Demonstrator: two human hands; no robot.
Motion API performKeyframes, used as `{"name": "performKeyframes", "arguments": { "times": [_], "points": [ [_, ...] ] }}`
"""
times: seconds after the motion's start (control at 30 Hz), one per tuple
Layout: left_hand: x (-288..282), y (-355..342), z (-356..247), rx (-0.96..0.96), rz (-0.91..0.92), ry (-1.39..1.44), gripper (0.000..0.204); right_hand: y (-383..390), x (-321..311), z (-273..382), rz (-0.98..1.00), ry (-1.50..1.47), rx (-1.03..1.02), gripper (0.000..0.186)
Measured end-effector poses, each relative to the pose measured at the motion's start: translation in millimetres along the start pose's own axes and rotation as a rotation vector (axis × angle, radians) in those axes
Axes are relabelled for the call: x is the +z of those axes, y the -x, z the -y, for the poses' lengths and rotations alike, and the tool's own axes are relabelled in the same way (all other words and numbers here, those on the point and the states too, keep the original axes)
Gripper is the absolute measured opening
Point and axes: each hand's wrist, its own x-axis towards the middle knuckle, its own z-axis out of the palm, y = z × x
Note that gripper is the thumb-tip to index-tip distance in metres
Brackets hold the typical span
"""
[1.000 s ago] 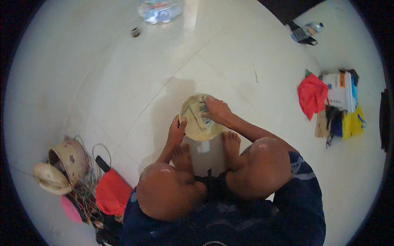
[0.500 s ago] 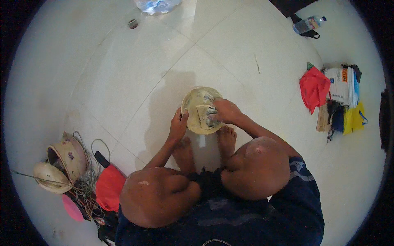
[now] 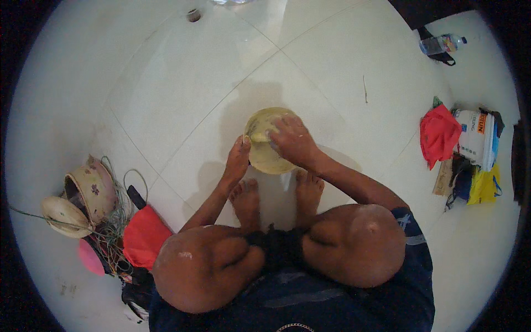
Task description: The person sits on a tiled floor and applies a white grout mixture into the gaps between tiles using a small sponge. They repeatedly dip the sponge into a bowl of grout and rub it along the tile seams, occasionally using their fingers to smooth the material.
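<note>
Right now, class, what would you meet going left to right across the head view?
Floral-patterned container → red bag → left hand's fingers → round yellowish bowl → crumpled red cloth → white container.

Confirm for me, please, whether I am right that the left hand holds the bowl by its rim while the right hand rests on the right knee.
Not quite: the right hand is not on the right knee but at the bowl, its fingers over the inside, as the head view shows. The left hand does hold the rim.
</note>
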Motion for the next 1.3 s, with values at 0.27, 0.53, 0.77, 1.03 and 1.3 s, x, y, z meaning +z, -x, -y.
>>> {"name": "performKeyframes", "arguments": {
  "times": [0.27,0.53,0.77,1.03,1.3],
  "points": [
    [-13.8,-18.6,11.1,0.044,-0.063,-0.147,0.044,36.1,39.4,-10.5,0.202,-0.12,-0.322,0.022],
    [-16.0,-9.5,-13.4,-0.066,0.0,-0.112,0.052,17.9,20.3,-15.7,0.166,-0.076,-0.184,0.032],
    [-12.6,-8.6,-11.7,0.065,-0.069,-0.312,0.051,13.0,23.3,-21.2,0.32,-0.105,-0.212,0.032],
    [2.0,5.8,-41.5,-0.033,-0.096,-0.277,0.049,-16.8,-3.1,-12.6,0.507,0.008,-0.026,0.018],
    [-6.0,1.1,-27.3,0.002,-0.211,-0.249,0.053,-9.0,-5.2,0.5,0.46,0.067,-0.064,0.012]
  ]
}}
